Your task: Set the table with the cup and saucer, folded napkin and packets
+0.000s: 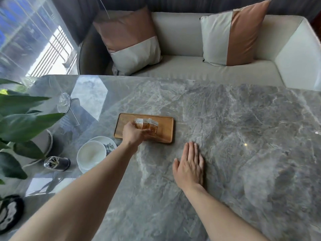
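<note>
A: Where are the packets point(146, 126)?

B: They lie on the wooden tray point(166, 129), fanned out side by side. Their tops point away from the person, so each one runs long from near to far. The left hand point(132, 133) is on them. Its fingers point(145, 132) reach past the near ends of the packets, and the thumb sits by the leftmost one.

A: Is the hand holding them?

B: It looks like it, but it is hard to be sure. The fingers curl around the lower halves. Whether they pinch the packets or just press on them cannot be told from here.

A: What about the other hand?

B: The right hand point(189, 166) lies flat on the table point(243, 136), fingers straight and together, holding nothing. The tray is up and to the left of its fingertips. The left hand is much nearer to the packets.

A: And the cup?

B: The cup point(91, 153) sits on its saucer point(108, 143), just left of the left wrist, near the tray's corner.

A: What can't be seen?

B: No napkin shows. The words on the packets are too blurry to read.
</note>
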Available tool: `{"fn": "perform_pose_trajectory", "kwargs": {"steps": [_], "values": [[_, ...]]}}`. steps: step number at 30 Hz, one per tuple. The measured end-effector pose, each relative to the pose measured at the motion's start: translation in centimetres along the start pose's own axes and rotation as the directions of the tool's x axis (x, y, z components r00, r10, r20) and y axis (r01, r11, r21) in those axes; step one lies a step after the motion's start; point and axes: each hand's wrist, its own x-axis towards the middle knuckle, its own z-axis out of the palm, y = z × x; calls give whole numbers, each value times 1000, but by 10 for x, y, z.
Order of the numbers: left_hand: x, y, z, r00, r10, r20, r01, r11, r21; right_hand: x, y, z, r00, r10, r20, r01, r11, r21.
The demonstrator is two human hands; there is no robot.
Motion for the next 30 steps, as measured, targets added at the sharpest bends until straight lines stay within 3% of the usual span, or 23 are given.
{"fn": "perform_pose_trajectory", "kwargs": {"steps": [8, 23, 30], "values": [[26, 4, 1, 983, 152, -102, -96, 903, 420, 1, 0, 4, 1000, -3, -23, 2, 999, -39], [19, -15, -14, 958, 221, -180, -68, 790, 609, 0, -2, 1, 999, 8, -36, -10, 999, -49], [-22, -34, -19, 925, 373, -73, -236, 714, 659, 2, -3, 1, 999, 34, 5, -34, 998, -50]]}}
